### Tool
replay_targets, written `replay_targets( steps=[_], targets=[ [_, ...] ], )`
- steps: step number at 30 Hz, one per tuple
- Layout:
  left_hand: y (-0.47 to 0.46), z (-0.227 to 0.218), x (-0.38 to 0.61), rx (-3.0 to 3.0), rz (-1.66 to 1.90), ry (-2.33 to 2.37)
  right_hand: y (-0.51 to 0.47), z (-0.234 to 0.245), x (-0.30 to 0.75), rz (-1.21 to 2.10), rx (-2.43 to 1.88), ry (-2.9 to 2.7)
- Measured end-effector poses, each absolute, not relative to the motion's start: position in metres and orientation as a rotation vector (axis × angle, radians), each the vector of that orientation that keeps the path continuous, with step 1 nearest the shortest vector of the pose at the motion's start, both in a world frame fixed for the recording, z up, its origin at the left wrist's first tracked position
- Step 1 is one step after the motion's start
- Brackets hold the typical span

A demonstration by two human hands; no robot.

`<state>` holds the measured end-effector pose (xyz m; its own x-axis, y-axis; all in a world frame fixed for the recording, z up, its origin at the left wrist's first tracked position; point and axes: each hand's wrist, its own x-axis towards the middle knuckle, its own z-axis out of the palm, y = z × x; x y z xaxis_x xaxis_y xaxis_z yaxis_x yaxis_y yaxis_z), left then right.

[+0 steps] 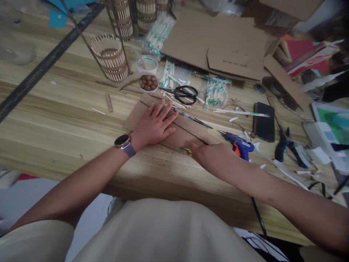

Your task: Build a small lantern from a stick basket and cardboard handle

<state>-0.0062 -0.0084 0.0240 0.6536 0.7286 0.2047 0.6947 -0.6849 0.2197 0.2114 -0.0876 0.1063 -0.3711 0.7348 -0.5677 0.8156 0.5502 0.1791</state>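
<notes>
My left hand lies flat with fingers spread on a brown cardboard sheet on the wooden table. A watch with a purple strap is on that wrist. My right hand is closed at the sheet's near edge, gripping a small tool with a yellow tip; most of the tool is hidden by the fingers. A thin dark pen-like stick lies across the sheet beyond my left fingers.
Black scissors, packs of sticks, a dish of brown beads, stick-and-cardboard baskets, a blue glue gun, a black phone, pliers and large cardboard pieces crowd the table's far and right side.
</notes>
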Motion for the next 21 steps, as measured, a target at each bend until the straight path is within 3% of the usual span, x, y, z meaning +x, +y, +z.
replay_targets(
  steps=[21],
  targets=[
    [-0.009, 0.024, -0.006, 2.713, 0.464, 1.166, -0.1, 0.111, 0.236, -0.145, 1.248, 2.156]
  ],
)
